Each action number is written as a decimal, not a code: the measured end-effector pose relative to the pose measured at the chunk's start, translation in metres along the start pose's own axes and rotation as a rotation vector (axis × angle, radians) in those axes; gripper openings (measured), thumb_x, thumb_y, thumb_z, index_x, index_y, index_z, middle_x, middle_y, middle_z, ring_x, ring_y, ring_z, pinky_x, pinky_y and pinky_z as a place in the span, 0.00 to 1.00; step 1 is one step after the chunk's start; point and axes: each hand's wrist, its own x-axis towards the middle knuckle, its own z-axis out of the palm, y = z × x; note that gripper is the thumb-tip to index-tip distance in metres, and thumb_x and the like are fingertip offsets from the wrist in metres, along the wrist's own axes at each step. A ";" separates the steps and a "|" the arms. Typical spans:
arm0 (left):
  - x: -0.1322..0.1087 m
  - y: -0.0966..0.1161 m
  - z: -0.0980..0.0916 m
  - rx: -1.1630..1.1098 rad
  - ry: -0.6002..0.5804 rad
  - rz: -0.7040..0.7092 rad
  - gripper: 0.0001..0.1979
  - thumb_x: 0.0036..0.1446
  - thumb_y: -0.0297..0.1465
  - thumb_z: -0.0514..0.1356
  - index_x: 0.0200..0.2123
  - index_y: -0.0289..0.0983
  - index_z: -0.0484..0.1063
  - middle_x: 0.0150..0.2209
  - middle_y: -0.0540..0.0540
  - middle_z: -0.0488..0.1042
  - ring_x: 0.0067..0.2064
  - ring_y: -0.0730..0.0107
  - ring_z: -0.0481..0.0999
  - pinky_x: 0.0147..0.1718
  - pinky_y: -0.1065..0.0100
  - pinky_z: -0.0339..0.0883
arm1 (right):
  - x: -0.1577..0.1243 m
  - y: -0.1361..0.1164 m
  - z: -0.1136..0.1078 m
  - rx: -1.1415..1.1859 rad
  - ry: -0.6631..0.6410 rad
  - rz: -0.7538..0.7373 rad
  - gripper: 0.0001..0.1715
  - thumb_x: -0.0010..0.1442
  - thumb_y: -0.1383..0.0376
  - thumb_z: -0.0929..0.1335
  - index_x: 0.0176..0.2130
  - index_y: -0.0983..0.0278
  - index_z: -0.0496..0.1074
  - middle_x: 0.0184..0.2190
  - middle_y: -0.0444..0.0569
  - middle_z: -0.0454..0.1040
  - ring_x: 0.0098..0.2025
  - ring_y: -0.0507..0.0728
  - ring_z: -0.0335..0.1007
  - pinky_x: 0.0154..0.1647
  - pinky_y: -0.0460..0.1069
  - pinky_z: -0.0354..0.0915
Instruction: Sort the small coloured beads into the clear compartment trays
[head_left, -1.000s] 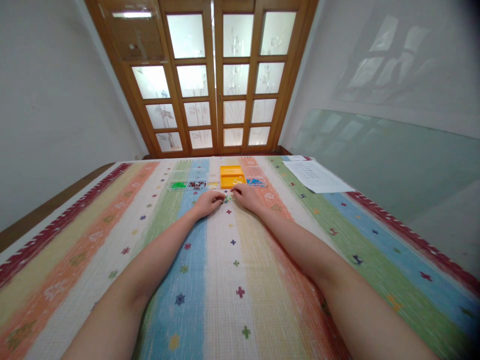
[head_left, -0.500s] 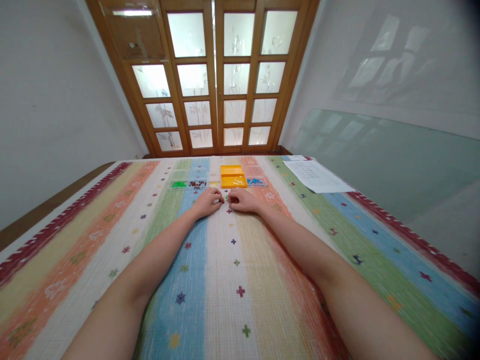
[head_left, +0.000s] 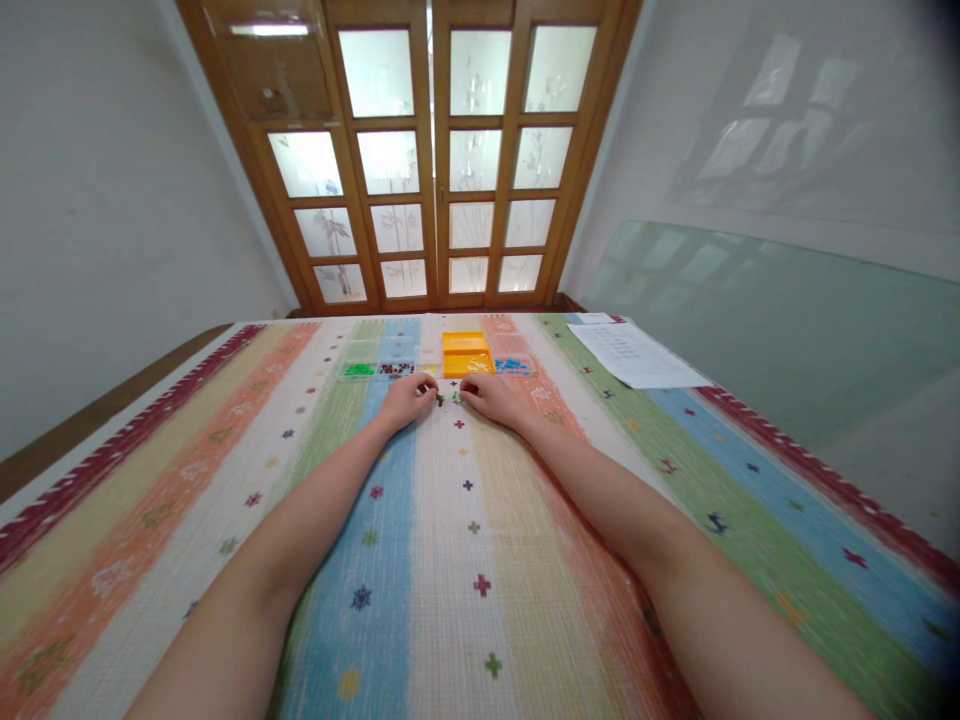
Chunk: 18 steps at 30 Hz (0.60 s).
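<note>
Both my arms reach far out over a striped cloth (head_left: 450, 540). My left hand (head_left: 407, 396) and my right hand (head_left: 487, 396) rest on it close together, fingers curled in a pinch. Between the fingertips lie a few tiny beads (head_left: 448, 399), green and dark. What each pinch holds is too small to make out. Just beyond the hands stands an orange tray (head_left: 465, 354) with yellow pieces inside. Left of it clear compartments hold green beads (head_left: 359, 369) and dark red beads (head_left: 394, 368). Blue beads (head_left: 510, 365) lie to its right.
A sheet of white paper (head_left: 634, 352) lies at the cloth's far right. Wooden glazed doors (head_left: 435, 160) close off the back. A glass-topped surface (head_left: 787, 320) runs along the right. Bare floor shows at the left edge.
My right hand drew back toward the left hand, then both shifted slightly forward toward the trays. The small beads between the fingertips show again.
</note>
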 end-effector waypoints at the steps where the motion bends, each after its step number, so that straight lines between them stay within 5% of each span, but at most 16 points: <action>1: 0.001 -0.004 -0.001 -0.032 0.032 -0.044 0.07 0.63 0.33 0.60 0.38 0.39 0.79 0.39 0.46 0.82 0.38 0.64 0.78 0.45 0.62 0.70 | 0.000 0.000 -0.001 0.003 0.028 0.030 0.04 0.66 0.69 0.68 0.39 0.63 0.76 0.36 0.48 0.78 0.37 0.55 0.71 0.39 0.48 0.61; 13: 0.008 -0.069 -0.040 -0.511 0.568 -0.595 0.11 0.55 0.36 0.62 0.40 0.36 0.73 0.35 0.45 0.80 0.28 0.71 0.75 0.29 0.70 0.68 | 0.002 0.012 -0.004 0.018 0.229 0.131 0.07 0.63 0.71 0.66 0.38 0.62 0.73 0.38 0.50 0.78 0.39 0.57 0.71 0.42 0.50 0.63; 18: 0.006 -0.066 -0.047 -0.508 0.612 -0.662 0.11 0.54 0.32 0.59 0.41 0.36 0.73 0.34 0.46 0.80 0.29 0.71 0.77 0.26 0.73 0.65 | 0.003 0.016 0.000 0.007 0.208 0.144 0.08 0.62 0.71 0.66 0.38 0.62 0.75 0.39 0.50 0.79 0.40 0.57 0.71 0.42 0.50 0.64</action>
